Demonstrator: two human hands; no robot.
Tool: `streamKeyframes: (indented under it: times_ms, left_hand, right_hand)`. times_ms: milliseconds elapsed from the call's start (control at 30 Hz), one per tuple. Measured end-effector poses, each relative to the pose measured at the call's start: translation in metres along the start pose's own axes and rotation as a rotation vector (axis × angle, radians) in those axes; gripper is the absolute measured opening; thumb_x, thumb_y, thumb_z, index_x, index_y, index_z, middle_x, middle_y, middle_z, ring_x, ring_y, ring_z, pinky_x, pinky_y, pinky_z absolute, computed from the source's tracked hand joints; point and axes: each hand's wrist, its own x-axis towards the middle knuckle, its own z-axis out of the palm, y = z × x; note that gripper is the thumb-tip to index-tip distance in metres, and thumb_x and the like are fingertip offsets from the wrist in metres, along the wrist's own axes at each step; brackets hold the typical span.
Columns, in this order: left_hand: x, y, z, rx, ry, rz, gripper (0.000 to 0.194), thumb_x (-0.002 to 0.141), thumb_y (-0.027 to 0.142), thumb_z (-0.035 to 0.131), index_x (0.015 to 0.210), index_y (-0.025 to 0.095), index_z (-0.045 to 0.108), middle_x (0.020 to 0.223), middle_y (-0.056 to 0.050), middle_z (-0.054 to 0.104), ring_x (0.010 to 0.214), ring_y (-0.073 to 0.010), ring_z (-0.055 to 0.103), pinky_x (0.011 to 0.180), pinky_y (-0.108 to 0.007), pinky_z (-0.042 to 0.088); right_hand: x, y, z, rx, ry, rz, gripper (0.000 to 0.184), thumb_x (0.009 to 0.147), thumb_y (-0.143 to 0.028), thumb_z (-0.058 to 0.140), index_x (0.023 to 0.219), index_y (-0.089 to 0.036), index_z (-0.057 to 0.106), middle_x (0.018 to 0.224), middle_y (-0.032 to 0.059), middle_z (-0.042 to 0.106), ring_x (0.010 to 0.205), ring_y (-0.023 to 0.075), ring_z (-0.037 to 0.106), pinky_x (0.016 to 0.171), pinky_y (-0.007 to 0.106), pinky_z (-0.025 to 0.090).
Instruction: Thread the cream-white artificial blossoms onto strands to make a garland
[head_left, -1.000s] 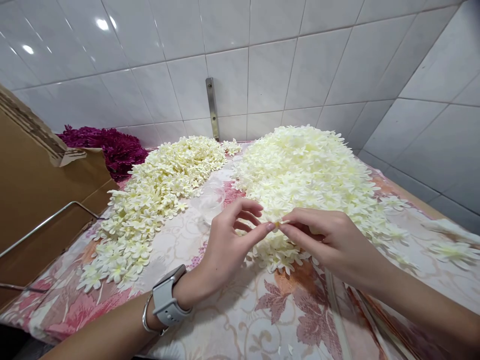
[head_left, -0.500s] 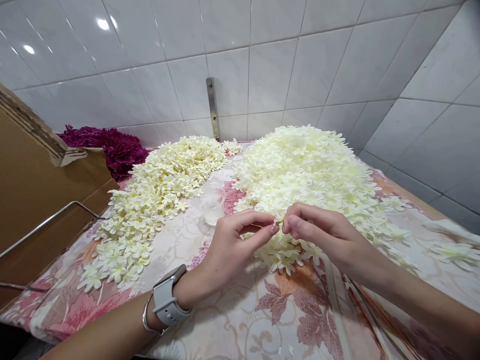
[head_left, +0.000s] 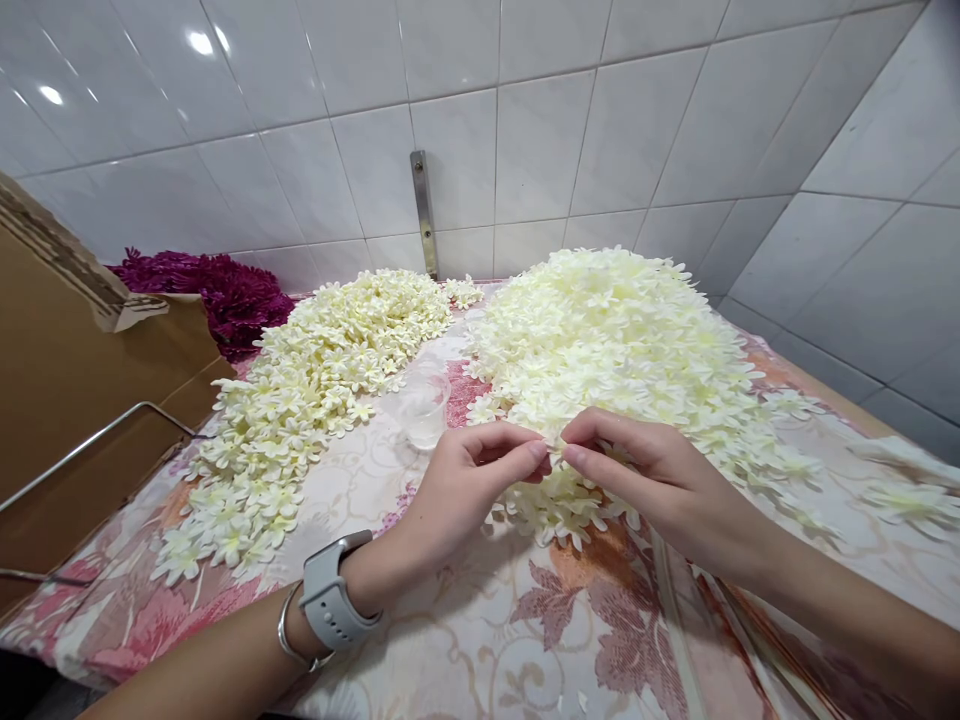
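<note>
My left hand point(head_left: 480, 478), with a watch point(head_left: 336, 590) and a bangle at its wrist, is pinched closed at the thumb and forefinger. Facing it, the fingertips of my right hand point(head_left: 645, 465) are curled in a pinch a small gap away. Whatever lies between the fingertips is too small to make out against the flowers. Behind both hands rises a large heap of pale cream artificial flowers point(head_left: 615, 340). Left of it spreads a second heap of smaller-looking cream flowers point(head_left: 322, 380). A clear plastic cup point(head_left: 425, 415) stands between the heaps, just beyond my left hand.
A floral tablecloth point(head_left: 480, 650) covers the table. At the left stand a cardboard box point(head_left: 90, 390) and a bent metal rod point(head_left: 82, 452). Purple flowers point(head_left: 217, 295) are piled behind the box. White tiled walls close off the back and right, with a metal bracket point(head_left: 424, 215) at the back.
The fingers of my right hand have straightened somewhat and turned, with the thumb now nearer the forefinger tip. My left hand has shifted slightly left. The heaps look unchanged.
</note>
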Motion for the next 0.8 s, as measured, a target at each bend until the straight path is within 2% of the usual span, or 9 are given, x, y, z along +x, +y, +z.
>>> streamKeyframes:
  times_ms: [167,300,500,700,800]
  left_hand:
    - [0.0047,-0.0014,-0.0014,-0.105,0.033,-0.055,0.014,0.073,0.028,0.066,0.069,0.015,0.069,0.071,-0.002,0.065,0.071,-0.0134,0.060,0.070,-0.024,0.048]
    - [0.0038,-0.0006,-0.0008,-0.110,-0.016,-0.068,0.015,0.074,0.028,0.066,0.069,0.015,0.070,0.069,-0.002,0.066,0.070,-0.0127,0.060,0.071,-0.023,0.048]
    - [0.0009,0.0017,0.0008,-0.081,-0.063,-0.089,0.012,0.069,0.025,0.072,0.079,0.017,0.072,0.080,-0.003,0.069,0.075,-0.0135,0.061,0.072,-0.023,0.047]
    - [0.0013,-0.0008,-0.0007,-0.022,-0.049,-0.049,0.019,0.074,0.035,0.067,0.079,0.017,0.072,0.078,-0.005,0.069,0.077,-0.0161,0.062,0.072,-0.025,0.049]
    - [0.0014,-0.0010,-0.0012,-0.012,-0.030,-0.041,0.016,0.073,0.032,0.068,0.076,0.017,0.071,0.075,-0.004,0.068,0.075,-0.0154,0.062,0.070,-0.025,0.049]
  right_hand:
    - [0.0000,0.0012,-0.0006,-0.032,0.060,-0.043,0.019,0.088,-0.029,0.044,0.075,-0.020,0.055,0.060,-0.0017,0.050,0.052,0.0104,0.044,0.045,0.022,0.032]
    - [-0.0015,0.0015,0.0027,-0.116,0.120,-0.079,0.012,0.084,-0.029,0.052,0.077,-0.020,0.054,0.061,-0.0022,0.049,0.054,0.0103,0.045,0.047,0.022,0.034]
    - [-0.0019,-0.0001,0.0034,-0.041,0.092,-0.025,0.019,0.087,-0.028,0.047,0.072,-0.019,0.053,0.060,-0.0021,0.050,0.052,0.0095,0.045,0.045,0.021,0.033]
    - [-0.0014,-0.0004,0.0021,-0.032,0.103,-0.031,0.021,0.087,-0.028,0.047,0.068,-0.019,0.052,0.058,-0.0022,0.049,0.050,0.0094,0.043,0.043,0.021,0.031]
    - [-0.0018,-0.0004,0.0024,-0.040,0.099,-0.037,0.021,0.086,-0.028,0.047,0.067,-0.019,0.050,0.056,-0.0023,0.047,0.050,0.0095,0.042,0.043,0.022,0.030]
